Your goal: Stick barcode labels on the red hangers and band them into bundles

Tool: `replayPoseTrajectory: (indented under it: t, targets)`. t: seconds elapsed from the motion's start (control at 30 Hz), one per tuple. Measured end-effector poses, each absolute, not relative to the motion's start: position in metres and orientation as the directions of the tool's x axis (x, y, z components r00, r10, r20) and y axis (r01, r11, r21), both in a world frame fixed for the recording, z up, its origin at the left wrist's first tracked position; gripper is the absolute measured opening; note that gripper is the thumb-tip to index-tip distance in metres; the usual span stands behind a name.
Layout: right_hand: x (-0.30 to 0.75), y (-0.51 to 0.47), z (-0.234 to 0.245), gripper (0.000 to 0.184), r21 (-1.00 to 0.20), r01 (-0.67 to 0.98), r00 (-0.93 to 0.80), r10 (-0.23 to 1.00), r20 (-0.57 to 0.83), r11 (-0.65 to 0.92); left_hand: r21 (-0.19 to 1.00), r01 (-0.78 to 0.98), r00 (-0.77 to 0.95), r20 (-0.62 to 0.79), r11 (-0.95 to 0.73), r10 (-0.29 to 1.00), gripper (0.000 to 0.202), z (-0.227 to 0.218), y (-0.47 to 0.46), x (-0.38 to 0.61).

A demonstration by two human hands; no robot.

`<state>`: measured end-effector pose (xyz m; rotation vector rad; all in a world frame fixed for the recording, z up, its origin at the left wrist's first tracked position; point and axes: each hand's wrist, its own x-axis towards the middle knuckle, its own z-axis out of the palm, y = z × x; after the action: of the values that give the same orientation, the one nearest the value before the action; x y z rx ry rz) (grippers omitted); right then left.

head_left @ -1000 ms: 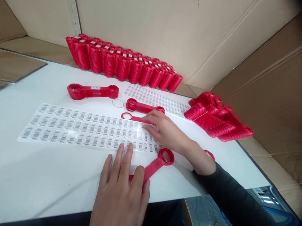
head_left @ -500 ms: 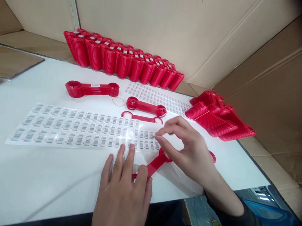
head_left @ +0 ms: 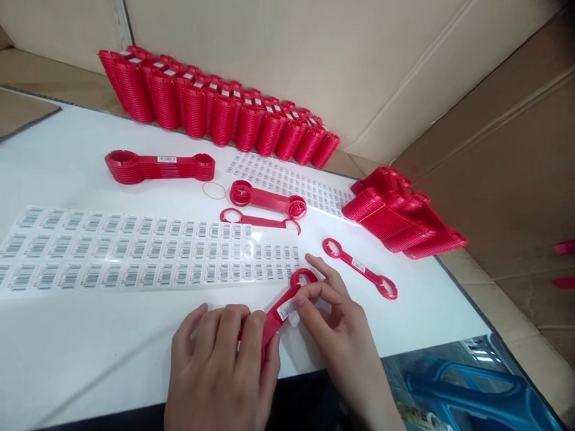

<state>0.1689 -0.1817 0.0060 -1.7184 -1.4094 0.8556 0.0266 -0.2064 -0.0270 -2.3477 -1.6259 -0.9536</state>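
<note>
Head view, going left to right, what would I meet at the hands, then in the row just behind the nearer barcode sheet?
Hands: left hand → labelled red piece → right hand. Row behind: red stack → rubber band → red part with spoked ends → slanting red pile.

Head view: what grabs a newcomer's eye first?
Probably the long row of red stacks at the back, before the cardboard wall. Next, the barcode sheet lying flat at left. Then, front centre, the left hand on a red piece, the right hand at its small label.
</note>
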Motion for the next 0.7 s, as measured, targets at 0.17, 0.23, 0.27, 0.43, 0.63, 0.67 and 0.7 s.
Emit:
replayPoseTrajectory:
  t: [0.17, 0.23, 0.27, 0.43, 0.63, 0.67, 0.7]
  targets:
    - [0.1683, -0.1819, 0.0067, 0.016, -0.845, 0.514, 0.153, 0.985, -0.076, -0.145, 0.254, 0.872, 0.220, 0.561, -0.419, 0.798, 0.009, -0.0272, -0.2055, 0.0270]
    - [0.1685, -0.1820, 0.0058, 0.015, -0.841, 0.520, 0.145, 0.986, -0.085, -0.149, 0.258, 0.869, 0.223, 0.558, -0.422, 0.799, 0.008, -0.0274, -0.2056, 0.0267]
    - [0.1686, -0.1820, 0.0054, 0.015, -0.839, 0.522, 0.143, 0.986, -0.090, -0.152, 0.260, 0.869, 0.221, 0.557, -0.421, 0.801, 0.008, -0.0274, -0.2056, 0.0266]
    - [0.1686, -0.1821, 0.0045, 0.014, -0.827, 0.538, 0.135, 0.985, -0.106, -0.163, 0.267, 0.867, 0.215, 0.560, -0.420, 0.800, 0.007, -0.0277, -0.2057, 0.0271]
    - [0.1687, -0.1819, 0.0039, 0.014, -0.818, 0.554, 0.128, 0.987, -0.097, -0.152, 0.281, 0.866, 0.206, 0.554, -0.414, 0.807, 0.005, -0.0274, -0.2056, 0.0277]
    - [0.1688, -0.1818, 0.0038, 0.014, -0.818, 0.555, 0.127, 0.987, -0.095, -0.150, 0.283, 0.865, 0.206, 0.552, -0.414, 0.808, 0.005, -0.0273, -0.2056, 0.0277]
    - [0.1688, -0.1816, 0.0038, 0.014, -0.818, 0.556, 0.125, 0.988, -0.094, -0.148, 0.285, 0.864, 0.206, 0.551, -0.415, 0.808, 0.004, -0.0271, -0.2056, 0.0277]
